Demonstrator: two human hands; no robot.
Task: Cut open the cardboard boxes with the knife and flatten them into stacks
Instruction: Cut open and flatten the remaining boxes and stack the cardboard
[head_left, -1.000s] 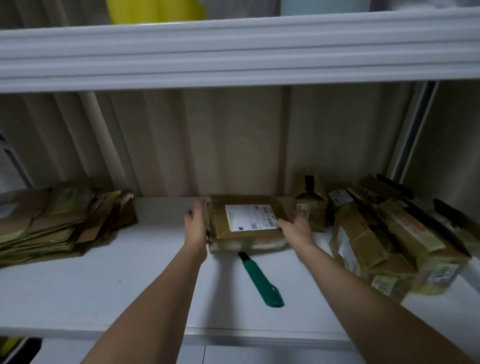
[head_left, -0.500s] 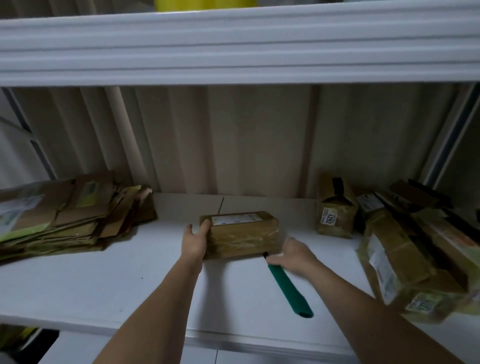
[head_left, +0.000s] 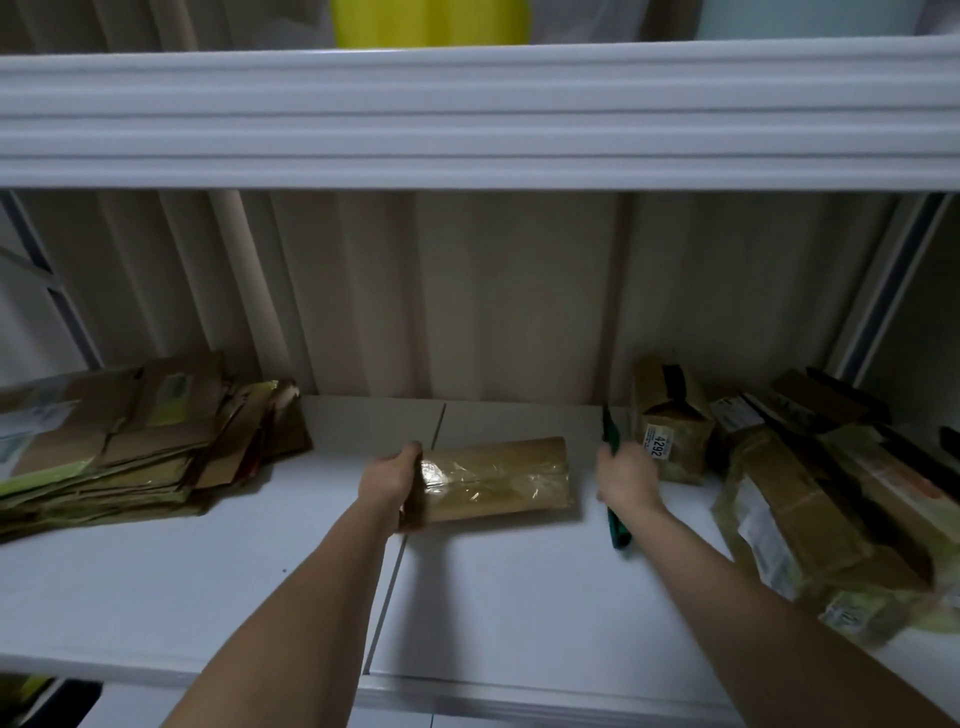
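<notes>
Head view, largest to smallest. A white shelf (head_left: 519, 597) carries everything; a second white ribbed shelf edge (head_left: 467, 114) spans the top above it. On the shelf's left end lies a stack of flattened brown cardboard boxes (head_left: 130, 452). At the right end sits a heap of uncut brown cardboard boxes with pale labels (head_left: 810, 499) (one small box, just behind my right hand, bears a sticker reading 4292). Between stack and heap, near the middle of the shelf, rests a brown rectangular cardboard box wrapped in clear glossy tape (head_left: 498, 480), lying on the shelf and tipped so its taped face looks toward me. My left hand (head_left: 389, 480) grips this box's left end, fingers curled over the top edge. My right hand (head_left: 626, 480) is apart from the box, just to its right, fingers wrapped round a green-handled utility knife (head_left: 618, 530) held steeply, blade end up, handle end low near the shelf.
</notes>
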